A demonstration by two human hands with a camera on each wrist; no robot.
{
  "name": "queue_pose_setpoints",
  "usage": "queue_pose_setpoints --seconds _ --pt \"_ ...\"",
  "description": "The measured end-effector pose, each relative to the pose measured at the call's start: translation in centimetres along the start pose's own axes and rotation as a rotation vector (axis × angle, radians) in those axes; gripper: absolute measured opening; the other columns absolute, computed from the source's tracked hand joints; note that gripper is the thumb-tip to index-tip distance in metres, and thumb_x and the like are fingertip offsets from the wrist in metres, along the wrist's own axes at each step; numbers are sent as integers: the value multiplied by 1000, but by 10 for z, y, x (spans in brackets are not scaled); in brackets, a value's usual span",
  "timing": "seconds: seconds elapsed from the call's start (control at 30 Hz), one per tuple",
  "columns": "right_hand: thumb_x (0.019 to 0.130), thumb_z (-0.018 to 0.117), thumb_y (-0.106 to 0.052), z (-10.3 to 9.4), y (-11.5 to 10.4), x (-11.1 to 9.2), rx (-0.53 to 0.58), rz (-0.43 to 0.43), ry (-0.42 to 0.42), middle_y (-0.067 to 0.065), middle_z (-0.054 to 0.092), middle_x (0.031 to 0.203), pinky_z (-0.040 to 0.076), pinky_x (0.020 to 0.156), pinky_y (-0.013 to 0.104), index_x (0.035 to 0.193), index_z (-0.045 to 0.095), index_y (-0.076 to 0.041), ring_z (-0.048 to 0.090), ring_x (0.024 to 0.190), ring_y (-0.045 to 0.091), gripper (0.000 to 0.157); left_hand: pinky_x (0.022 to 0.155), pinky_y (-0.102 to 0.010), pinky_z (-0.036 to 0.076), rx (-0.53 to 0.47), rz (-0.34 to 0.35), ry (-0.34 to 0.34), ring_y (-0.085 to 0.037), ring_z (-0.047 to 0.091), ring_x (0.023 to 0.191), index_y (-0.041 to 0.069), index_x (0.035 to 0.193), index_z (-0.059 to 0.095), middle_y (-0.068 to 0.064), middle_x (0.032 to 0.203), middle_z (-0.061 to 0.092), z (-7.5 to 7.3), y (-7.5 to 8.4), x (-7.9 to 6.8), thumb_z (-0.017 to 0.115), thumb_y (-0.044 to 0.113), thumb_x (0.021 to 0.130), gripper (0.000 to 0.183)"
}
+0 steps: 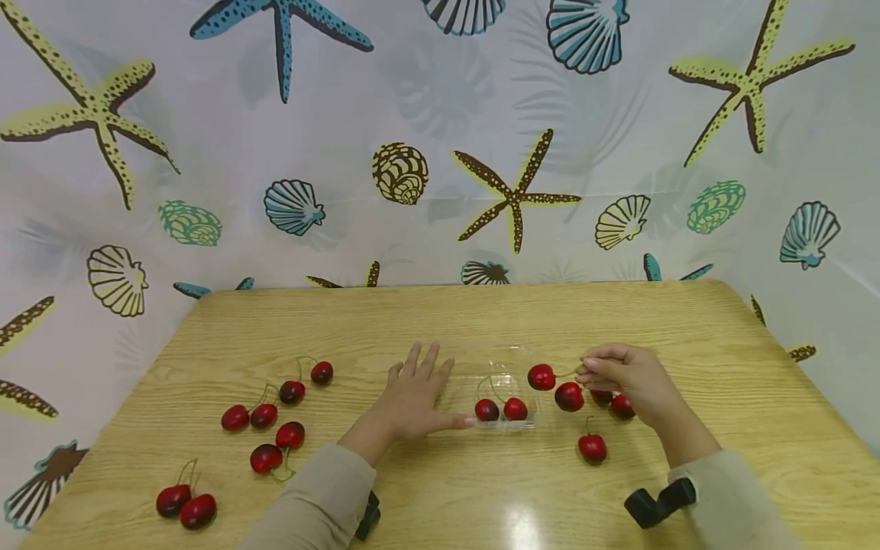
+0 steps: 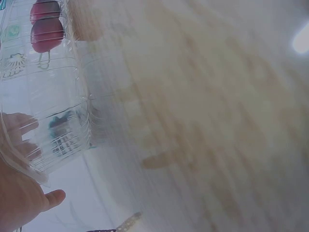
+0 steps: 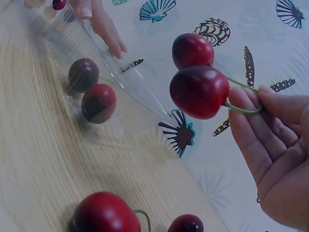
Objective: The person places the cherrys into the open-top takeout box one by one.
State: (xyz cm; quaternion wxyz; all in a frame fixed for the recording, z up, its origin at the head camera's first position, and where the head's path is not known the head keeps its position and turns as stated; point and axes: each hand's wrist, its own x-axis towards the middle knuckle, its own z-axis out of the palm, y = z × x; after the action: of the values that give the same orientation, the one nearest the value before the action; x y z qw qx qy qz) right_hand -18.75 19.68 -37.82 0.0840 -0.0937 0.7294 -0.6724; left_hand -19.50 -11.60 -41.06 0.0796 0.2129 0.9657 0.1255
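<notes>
Left hand [image 1: 412, 401]: fingers spread, at the left side of the clear box [image 1: 505, 425]. Right hand [image 1: 629, 378]: finger and thumb pinching the stems [image 3: 241, 111] of one cherry pair [image 3: 199, 92], aloft just right of the box. Handling — light stem pinch, box steadied, seems best.

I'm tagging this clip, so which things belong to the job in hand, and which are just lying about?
In the job:
cherry pair held by the right hand
clear container beside the left hand
two cherries inside it

Lying about, it seems:
eight cherries farther left
loose cherries by the right hand
shell-patterned backdrop
</notes>
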Motion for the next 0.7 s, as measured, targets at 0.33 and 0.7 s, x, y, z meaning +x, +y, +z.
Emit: queue_pose_setpoints --seconds 0.33,0.7 --pt "91 54 -6 15 -3 12 90 3 11 -6 68 77 52 71 22 84 66 -16 66 74 7 17 106 -58 9 -23 0 -12 -37 -5 139 11 146 23 -14 153 3 -1 1 1 51 70 76 96" --pt "91 52 -1 30 -1 25 136 -1 15 -5 67 77 53 71 23 91 63 -1 66 73 6 11 106 -58 10 -15 -2 -7 -37 -4 139 11 146 23 -14 153 4 -2 1 1 50 71 76 96"
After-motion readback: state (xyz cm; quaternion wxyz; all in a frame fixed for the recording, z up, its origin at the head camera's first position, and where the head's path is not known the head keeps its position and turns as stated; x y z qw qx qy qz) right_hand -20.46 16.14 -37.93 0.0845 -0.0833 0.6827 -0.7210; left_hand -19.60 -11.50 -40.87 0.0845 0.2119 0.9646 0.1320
